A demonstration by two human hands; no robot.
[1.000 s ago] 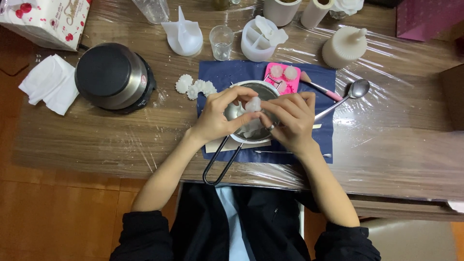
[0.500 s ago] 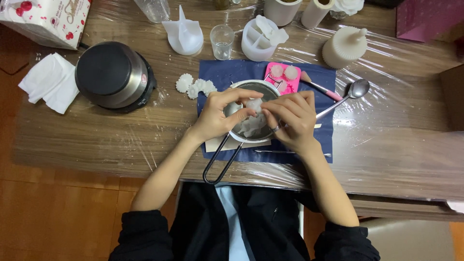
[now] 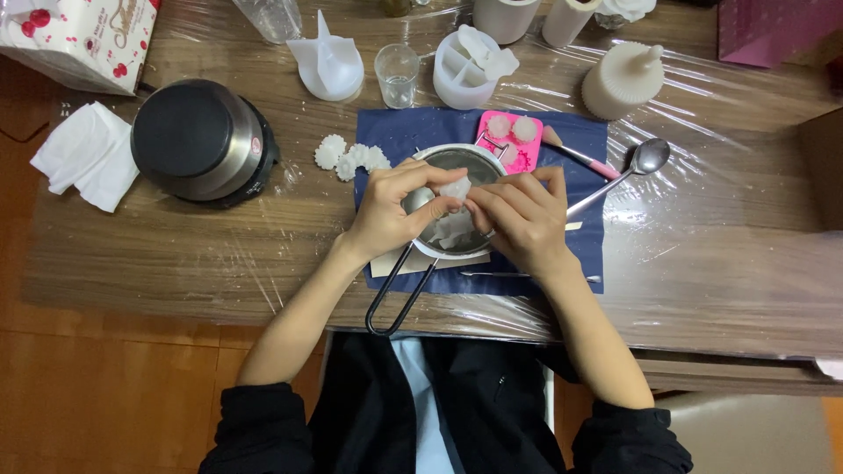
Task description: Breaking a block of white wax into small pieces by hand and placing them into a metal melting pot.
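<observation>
My left hand (image 3: 391,211) and my right hand (image 3: 520,219) meet over a small steel pot (image 3: 457,162) with a wire loop handle (image 3: 397,294). Both pinch a white waxy chunk (image 3: 456,187) between their fingertips, right above the pot. More white pieces lie inside the pot (image 3: 448,230). The pot stands on a dark blue cloth (image 3: 386,132). A pink mould (image 3: 514,140) with two pale shapes in it sits just behind the pot.
White flower-shaped pieces (image 3: 349,158) lie left of the pot. A black and steel round heater (image 3: 195,140), white tissues (image 3: 86,156), a metal spoon (image 3: 628,171), a pink-handled brush (image 3: 575,154), a small glass (image 3: 397,75), white moulds (image 3: 470,57) and a cream bottle-shaped candle (image 3: 622,81) stand on the plastic-covered wooden table.
The hands have stayed over the pot; the fingers have shifted slightly on the white chunk, working it between them.
</observation>
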